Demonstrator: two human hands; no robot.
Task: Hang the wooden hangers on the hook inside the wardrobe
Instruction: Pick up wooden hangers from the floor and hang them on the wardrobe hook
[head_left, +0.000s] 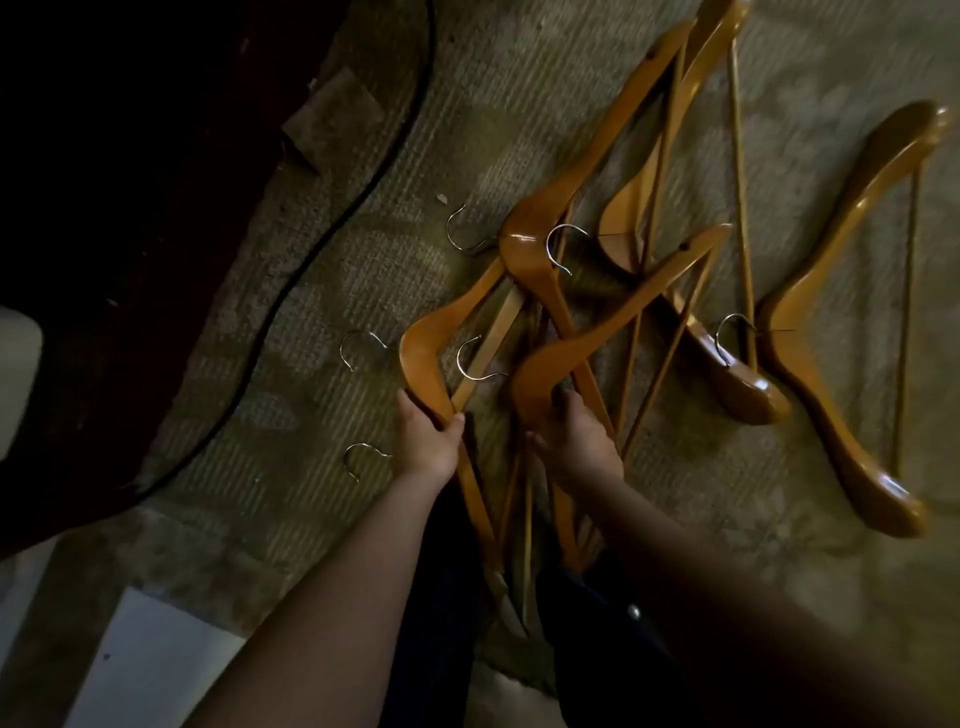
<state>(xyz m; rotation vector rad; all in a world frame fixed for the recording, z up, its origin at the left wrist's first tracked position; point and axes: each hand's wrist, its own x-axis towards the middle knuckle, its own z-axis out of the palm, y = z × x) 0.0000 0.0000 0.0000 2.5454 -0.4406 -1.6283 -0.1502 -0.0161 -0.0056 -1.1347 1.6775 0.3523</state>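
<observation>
Carpet (322, 291) underfoot w/ hangers (613, 270) piled just ahead. Left hand (428, 441) closed on one hanger, right hand (582, 441) closed on another; remaining hangers lie beyond, nearer right.

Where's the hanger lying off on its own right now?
In the head view, the lone hanger lies on the carpet at far right, apart from the pile both hands are gripping.

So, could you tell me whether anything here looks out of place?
Yes: the wooden hangers lie in a crossed, tangled heap on the carpet, not hung. One hanger lies apart on the right.
</observation>
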